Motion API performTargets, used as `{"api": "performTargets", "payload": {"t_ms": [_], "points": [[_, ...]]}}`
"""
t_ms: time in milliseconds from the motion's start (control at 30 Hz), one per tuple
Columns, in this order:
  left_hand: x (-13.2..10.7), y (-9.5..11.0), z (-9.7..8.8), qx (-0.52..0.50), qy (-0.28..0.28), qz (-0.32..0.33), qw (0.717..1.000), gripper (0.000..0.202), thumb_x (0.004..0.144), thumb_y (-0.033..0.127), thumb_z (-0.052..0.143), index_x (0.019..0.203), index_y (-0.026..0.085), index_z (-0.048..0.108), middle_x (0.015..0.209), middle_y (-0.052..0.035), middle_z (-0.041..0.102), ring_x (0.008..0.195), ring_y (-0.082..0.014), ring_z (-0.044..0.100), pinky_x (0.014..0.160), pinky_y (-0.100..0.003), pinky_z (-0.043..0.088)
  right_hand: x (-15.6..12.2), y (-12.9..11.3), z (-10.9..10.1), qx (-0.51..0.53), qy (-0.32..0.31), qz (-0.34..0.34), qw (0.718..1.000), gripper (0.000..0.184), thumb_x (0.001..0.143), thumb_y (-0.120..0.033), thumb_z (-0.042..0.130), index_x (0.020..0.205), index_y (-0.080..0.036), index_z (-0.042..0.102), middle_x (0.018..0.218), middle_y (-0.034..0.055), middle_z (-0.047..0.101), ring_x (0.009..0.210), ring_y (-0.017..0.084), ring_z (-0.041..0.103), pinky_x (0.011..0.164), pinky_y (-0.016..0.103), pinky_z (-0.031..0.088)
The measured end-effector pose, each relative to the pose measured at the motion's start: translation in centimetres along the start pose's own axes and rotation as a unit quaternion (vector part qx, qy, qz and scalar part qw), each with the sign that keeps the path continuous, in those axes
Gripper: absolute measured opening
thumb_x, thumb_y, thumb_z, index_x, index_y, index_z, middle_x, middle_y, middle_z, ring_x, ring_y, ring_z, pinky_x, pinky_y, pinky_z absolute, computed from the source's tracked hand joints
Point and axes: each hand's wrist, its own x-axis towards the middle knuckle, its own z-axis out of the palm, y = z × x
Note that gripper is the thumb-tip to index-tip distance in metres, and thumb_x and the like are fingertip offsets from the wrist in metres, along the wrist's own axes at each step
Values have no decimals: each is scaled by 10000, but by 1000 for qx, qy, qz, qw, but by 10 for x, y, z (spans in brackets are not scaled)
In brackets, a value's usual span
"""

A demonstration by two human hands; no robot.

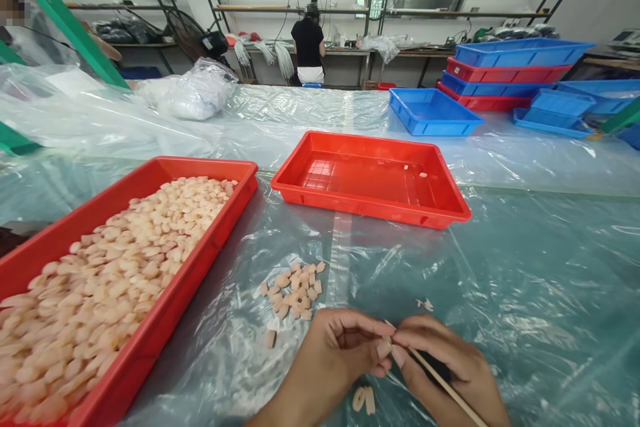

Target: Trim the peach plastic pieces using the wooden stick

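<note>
My right hand [450, 363] is closed round a thin wooden stick [440, 380], whose tip meets the fingers of my left hand [345, 347]. Pinched between my left thumb and forefinger is a small beige piece [389, 341], mostly hidden by the fingertips. Below the hands lie two beige pieces [364, 400], one with a slot through it. A loose pile of small beige pieces [296, 290] is spread beyond my left hand, and a single piece [271, 339] lies apart from it. Thin whitish scraps [425, 305] rest beyond my right hand.
At left stands a red tray [200, 260] full of beige pieces. A second red tray [370, 210] ahead holds two tiny scraps. Blue [435, 123] and red trays are stacked at back right. Plastic sheeting [540, 267] covers the table. A person [307, 43] sits at the far bench.
</note>
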Motion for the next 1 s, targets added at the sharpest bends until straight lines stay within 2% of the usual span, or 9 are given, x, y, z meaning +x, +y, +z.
{"api": "performTargets", "payload": {"t_ms": [167, 367, 500, 600, 700, 833, 900, 1000], "points": [[-1, -1, 5, 8, 11, 15, 1000, 238, 639, 295, 774, 763, 101, 713, 652, -56, 686, 548, -75, 563, 559, -169, 472, -1, 2, 0, -23, 19, -26, 999, 165, 745, -90, 587, 772, -239, 652, 703, -19, 618, 584, 89, 586, 569, 185, 467], [0, 2, 5, 1, -33, -3, 999, 206, 700, 288, 729, 800, 109, 703, 707, -53, 677, 613, -92, 593, 601, -182, 483, 2, -5, -2, -62, 18, -13, 998, 128, 711, -111, 586, 691, -226, 637, 642, -19, 620, 557, 106, 585, 549, 196, 472], [0, 4, 3, -20, -52, -12, 998, 204, 727, 279, 708, 825, 101, 686, 733, -48, 656, 624, -88, 595, 607, -177, 480, 6, -7, -7, -80, 21, 4, 997, 104, 742, -151, 579, 685, -221, 630, 641, -14, 627, 548, 108, 594, 538, 196, 473], [-1, 6, 2, -35, -54, -19, 998, 204, 739, 270, 698, 851, 101, 668, 769, -54, 656, 649, -95, 605, 633, -189, 486, 12, -8, -17, -141, 20, 2, 990, 90, 775, -190, 573, 720, -225, 635, 696, -4, 648, 598, 115, 618, 560, 189, 480], [-3, 8, 2, -42, -45, -35, 998, 207, 750, 268, 688, 870, 102, 656, 784, -62, 660, 670, -105, 611, 659, -210, 495, 19, -7, -30, -261, 22, -38, 964, 83, 799, -221, 559, 770, -222, 637, 751, 17, 665, 631, 131, 633, 564, 203, 489], [-3, 9, 2, -44, -45, -42, 997, 210, 758, 267, 679, 882, 100, 653, 786, -63, 656, 677, -109, 610, 666, -217, 495, 23, -2, -40, -410, 25, -120, 904, 188, 831, -240, 474, 743, -206, 637, 702, 31, 663, 589, 152, 634, 522, 246, 488], [-3, 8, 1, -45, -49, -40, 997, 207, 761, 263, 675, 887, 100, 653, 784, -62, 653, 674, -108, 609, 665, -217, 493, 23, 1, -41, -460, 5, -121, 880, 240, 842, -232, 432, 723, -203, 638, 690, 36, 657, 568, 157, 633, 492, 255, 479], [-3, 7, 0, -47, -50, -37, 997, 205, 767, 261, 668, 893, 100, 655, 781, -62, 651, 673, -107, 607, 666, -216, 491, 22, 3, -40, -477, -17, -107, 872, 252, 845, -222, 404, 752, -205, 637, 723, 40, 662, 587, 160, 642, 491, 255, 484]]}}
